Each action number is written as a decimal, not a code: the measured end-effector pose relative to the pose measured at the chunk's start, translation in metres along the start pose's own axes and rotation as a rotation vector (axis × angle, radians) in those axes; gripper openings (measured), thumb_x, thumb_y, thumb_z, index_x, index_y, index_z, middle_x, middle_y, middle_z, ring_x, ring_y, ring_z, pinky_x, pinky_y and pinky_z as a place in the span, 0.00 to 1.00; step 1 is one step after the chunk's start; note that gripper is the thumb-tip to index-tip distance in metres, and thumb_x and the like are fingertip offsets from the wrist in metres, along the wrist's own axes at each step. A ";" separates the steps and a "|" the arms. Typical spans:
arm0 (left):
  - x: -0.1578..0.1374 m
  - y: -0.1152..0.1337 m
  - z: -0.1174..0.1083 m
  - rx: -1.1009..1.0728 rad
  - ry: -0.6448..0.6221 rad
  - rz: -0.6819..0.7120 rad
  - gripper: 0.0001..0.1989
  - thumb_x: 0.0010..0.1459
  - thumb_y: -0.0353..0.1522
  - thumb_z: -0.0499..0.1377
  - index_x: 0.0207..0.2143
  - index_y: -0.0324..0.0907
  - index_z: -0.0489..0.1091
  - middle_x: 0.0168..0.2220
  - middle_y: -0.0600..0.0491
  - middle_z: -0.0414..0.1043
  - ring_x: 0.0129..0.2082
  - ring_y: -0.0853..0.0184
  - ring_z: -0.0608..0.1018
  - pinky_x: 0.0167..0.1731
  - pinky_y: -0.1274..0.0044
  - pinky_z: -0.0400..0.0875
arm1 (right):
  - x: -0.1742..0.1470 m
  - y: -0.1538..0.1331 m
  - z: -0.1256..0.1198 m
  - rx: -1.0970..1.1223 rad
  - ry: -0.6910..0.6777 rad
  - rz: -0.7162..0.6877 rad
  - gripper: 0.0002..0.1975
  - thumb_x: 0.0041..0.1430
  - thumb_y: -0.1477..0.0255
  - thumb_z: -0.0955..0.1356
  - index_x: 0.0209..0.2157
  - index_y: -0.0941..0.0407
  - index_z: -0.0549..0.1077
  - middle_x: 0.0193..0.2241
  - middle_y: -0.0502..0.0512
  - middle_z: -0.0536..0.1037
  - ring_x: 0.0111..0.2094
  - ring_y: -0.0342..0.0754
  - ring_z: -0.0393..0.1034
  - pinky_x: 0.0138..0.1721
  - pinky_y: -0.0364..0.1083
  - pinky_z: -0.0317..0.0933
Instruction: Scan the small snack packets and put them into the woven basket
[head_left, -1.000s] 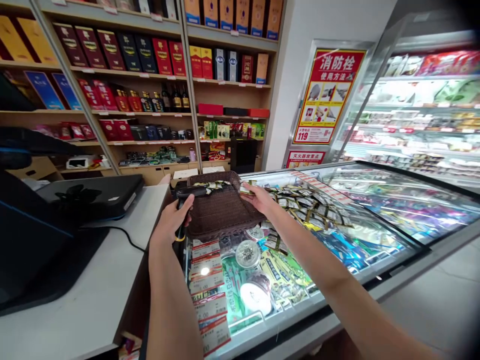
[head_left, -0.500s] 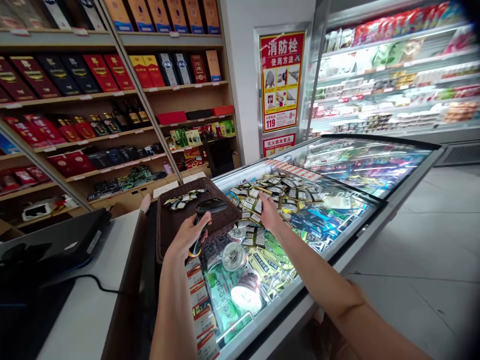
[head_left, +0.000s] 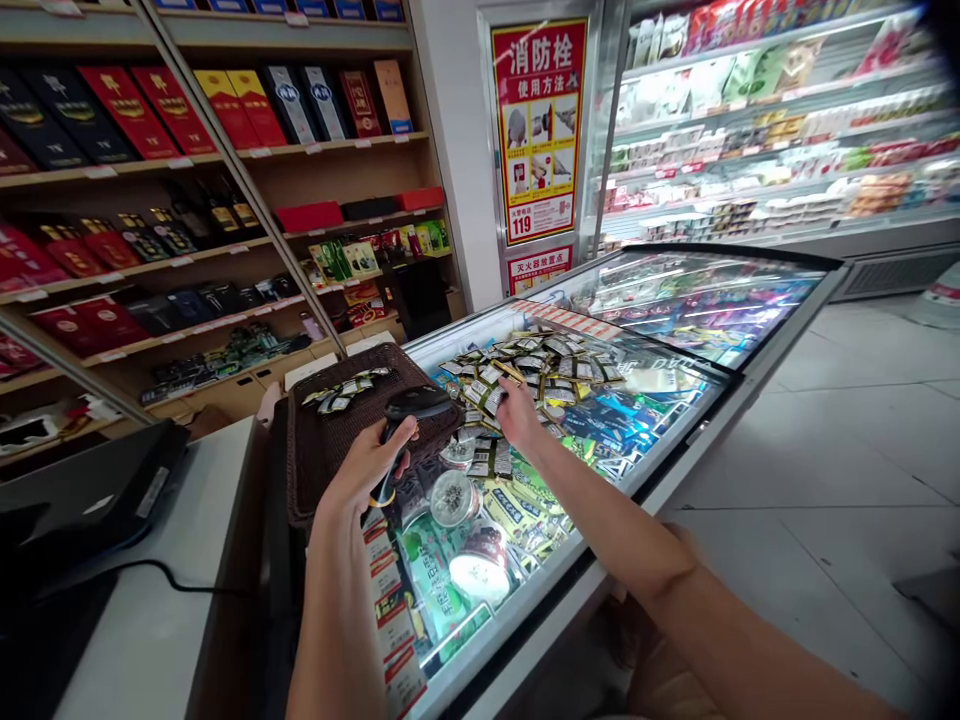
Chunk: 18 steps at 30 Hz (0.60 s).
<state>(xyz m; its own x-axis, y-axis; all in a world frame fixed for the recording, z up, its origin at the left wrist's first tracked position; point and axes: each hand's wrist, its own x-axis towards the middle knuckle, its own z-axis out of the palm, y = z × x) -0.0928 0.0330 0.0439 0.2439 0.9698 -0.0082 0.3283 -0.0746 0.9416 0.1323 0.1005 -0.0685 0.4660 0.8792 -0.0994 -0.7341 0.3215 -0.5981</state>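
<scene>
My left hand [head_left: 364, 465] is closed round the handle of a black barcode scanner [head_left: 418, 402], whose head points right, over the near edge of a brown woven basket [head_left: 304, 460]. Several small gold-and-white packets [head_left: 349, 388] lie in that basket. My right hand [head_left: 519, 412] pinches a small packet [head_left: 485, 390] with dark and white printing, just right of the scanner head. Around and beyond it spreads a loose pile of similar packets [head_left: 574, 367] on top of the chest freezer's glass. My fingertips partly hide the held packet's edge.
Under the glass of the chest freezer [head_left: 517, 655] lie round tubs [head_left: 454, 498] and green and blue packs. A white counter [head_left: 202, 510] with a black device [head_left: 97, 500] and cable stands left. Shelves of boxes [head_left: 285, 105] rise behind, and a lit refrigerated display [head_left: 750, 140] stands far right.
The view has shifted, so the scene sits further left and slightly higher. The packet in my right hand now shows its printed face more fully near the scanner. My left hand still holds the scanner.
</scene>
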 end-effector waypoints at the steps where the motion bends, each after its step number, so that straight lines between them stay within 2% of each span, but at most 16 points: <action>1: 0.000 0.000 0.000 0.003 0.001 0.004 0.30 0.47 0.59 0.65 0.30 0.39 0.71 0.23 0.56 0.68 0.16 0.74 0.66 0.17 0.80 0.55 | 0.000 0.000 0.000 -0.008 -0.004 -0.005 0.12 0.54 0.73 0.71 0.40 0.50 0.68 0.39 0.49 0.82 0.49 0.46 0.77 0.52 0.48 0.71; 7: 0.002 -0.003 -0.001 0.010 -0.009 -0.011 0.32 0.46 0.60 0.64 0.31 0.40 0.70 0.21 0.58 0.65 0.16 0.74 0.65 0.16 0.80 0.54 | 0.001 0.001 -0.001 -0.020 0.002 -0.003 0.14 0.54 0.71 0.71 0.41 0.49 0.67 0.40 0.49 0.81 0.49 0.46 0.77 0.52 0.50 0.71; 13: 0.002 -0.002 0.000 0.010 -0.001 0.014 0.31 0.47 0.59 0.64 0.30 0.39 0.71 0.25 0.56 0.68 0.17 0.74 0.67 0.17 0.80 0.56 | -0.001 0.000 0.004 0.000 0.016 0.009 0.13 0.54 0.73 0.70 0.40 0.50 0.66 0.38 0.49 0.81 0.48 0.47 0.77 0.51 0.50 0.72; 18: 0.000 -0.001 -0.001 0.041 -0.004 0.013 0.31 0.47 0.60 0.63 0.30 0.40 0.70 0.19 0.57 0.66 0.15 0.73 0.66 0.18 0.80 0.55 | 0.001 0.001 0.001 -0.025 0.014 -0.020 0.12 0.53 0.72 0.70 0.39 0.49 0.66 0.37 0.48 0.80 0.48 0.47 0.76 0.50 0.50 0.72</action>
<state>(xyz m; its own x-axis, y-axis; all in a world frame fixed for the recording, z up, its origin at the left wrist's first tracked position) -0.0939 0.0336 0.0433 0.2520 0.9677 0.0026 0.3620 -0.0968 0.9271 0.1316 0.1025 -0.0680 0.4874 0.8677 -0.0978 -0.7119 0.3300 -0.6199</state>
